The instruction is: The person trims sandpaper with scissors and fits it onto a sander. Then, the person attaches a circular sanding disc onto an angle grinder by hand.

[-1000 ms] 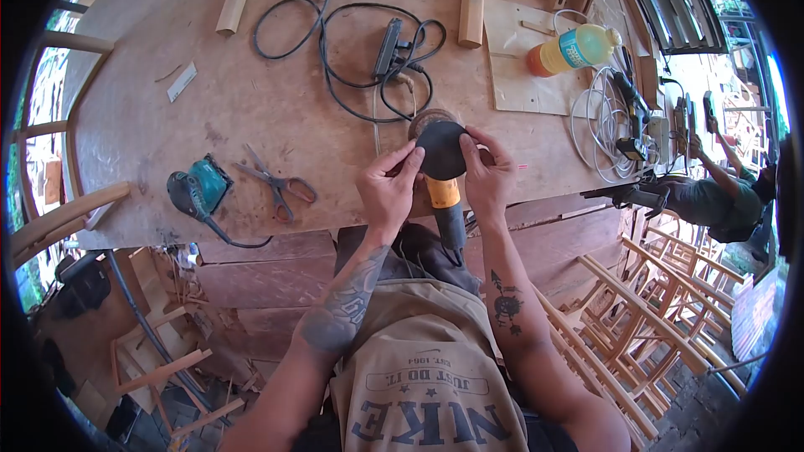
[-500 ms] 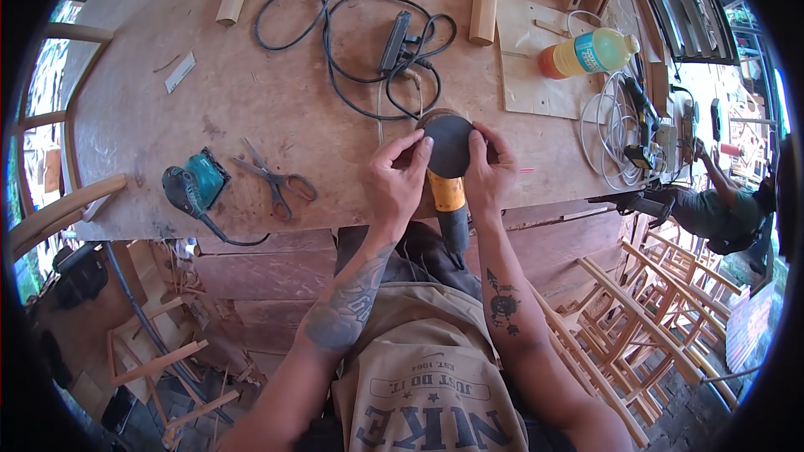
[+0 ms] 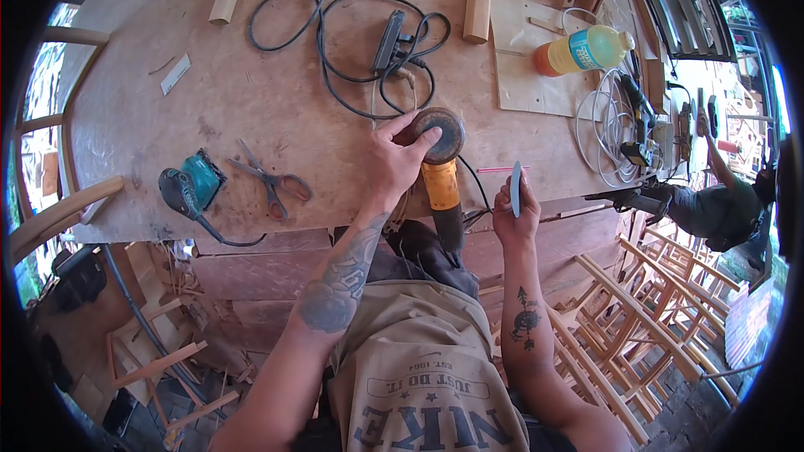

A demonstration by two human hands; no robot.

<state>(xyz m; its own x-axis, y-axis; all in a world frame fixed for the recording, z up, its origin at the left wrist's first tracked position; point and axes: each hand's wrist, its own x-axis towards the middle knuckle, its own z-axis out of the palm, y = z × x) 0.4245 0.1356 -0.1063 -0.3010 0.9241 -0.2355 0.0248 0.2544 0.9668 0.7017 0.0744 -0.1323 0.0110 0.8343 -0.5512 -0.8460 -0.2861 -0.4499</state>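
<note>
My left hand (image 3: 395, 157) grips the head of a yellow and black power sander (image 3: 441, 188), its thumb lying on the round worn pad (image 3: 440, 136). The pad faces up, and the handle points toward me past the table edge. To the right, my right hand (image 3: 517, 219) is closed on a thin round sanding disc (image 3: 515, 190), which I see nearly edge-on with a pale blue-grey side showing. Left of the sander lie scissors (image 3: 271, 180) with open blades and a teal palm sander (image 3: 194, 184).
A black cable (image 3: 325, 59) loops around a power strip (image 3: 390, 40) on the wooden table (image 3: 276, 109). A bottle of yellow liquid (image 3: 584, 50) lies on a board at right. Wooden frames (image 3: 645, 318) are stacked below, near another person (image 3: 712, 209).
The sanding disc has come away from over the sander's pad, carried right and turned edge-on by my right hand. My left hand has shifted onto the pad, now uncovered.
</note>
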